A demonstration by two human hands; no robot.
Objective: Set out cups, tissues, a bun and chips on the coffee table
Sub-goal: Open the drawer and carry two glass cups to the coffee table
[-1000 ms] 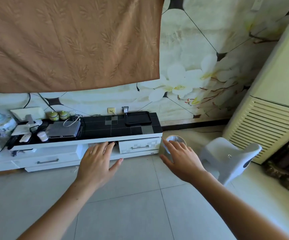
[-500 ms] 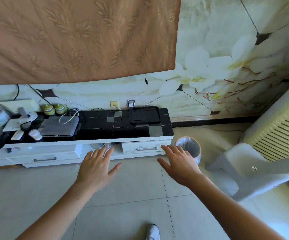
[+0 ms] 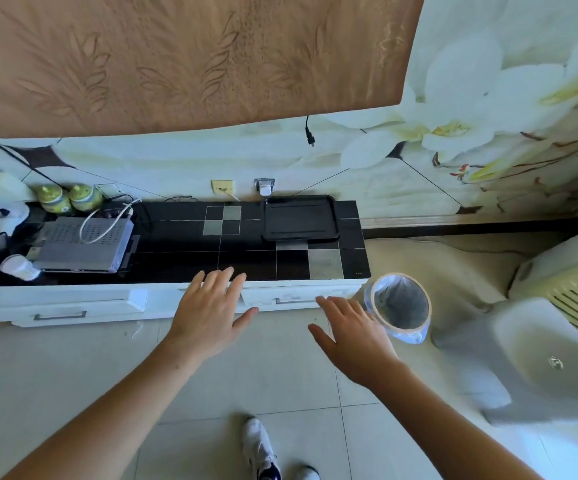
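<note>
Both hands are out in front, palms down, fingers spread and holding nothing — the left hand (image 3: 211,315) hovers over the front edge of the low black-topped TV cabinet (image 3: 183,244), the right hand (image 3: 353,336) just beside a lined waste bin (image 3: 401,308) on the floor. On the cabinet sits an empty black tray (image 3: 299,218); further left, a grey set-top box (image 3: 84,245), two green jars (image 3: 69,197) and a small white cup (image 3: 20,267) lying tipped. Cups, tissues, bun, chips — only that cup shows.
</note>
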